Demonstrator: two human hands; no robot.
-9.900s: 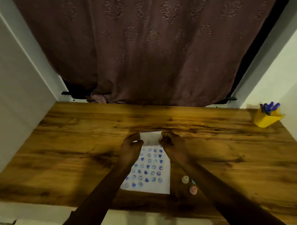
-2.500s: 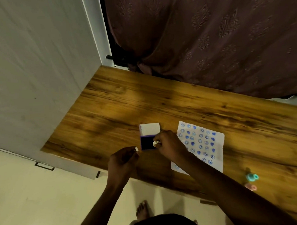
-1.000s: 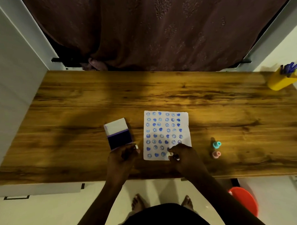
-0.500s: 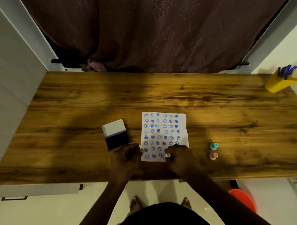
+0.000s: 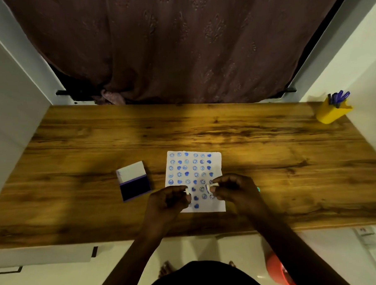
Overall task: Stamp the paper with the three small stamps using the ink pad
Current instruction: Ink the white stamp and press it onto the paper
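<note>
Lower centre of the frame: both hands are raised over the near end of the paper (image 5: 195, 180). The left hand (image 5: 168, 202) has its fingers (image 5: 180, 189) curled and pinching a small pale piece, apparently a cap (image 5: 187, 191); the right hand (image 5: 234, 188) pinches a small cream stamp (image 5: 212, 186) between thumb and forefinger. The two pieces sit just apart, facing each other. Judgement: the step in hand is capping or uncapping this stamp; it is best done by lining the pieces up squarely and keeping the inked face off the sheet to avoid a stray mark. The paper lies flat on the counter (image 5: 269, 160), mid-frame, covered in rows of blue prints with little free space at its near edge. A teal stamp (image 5: 258, 189) shows just beyond the right hand; a third is not visible. Left of the paper, the ink pad (image 5: 134, 181) lies open, dark face up. At upper right stands a yellow pen holder (image 5: 332, 112).
</note>
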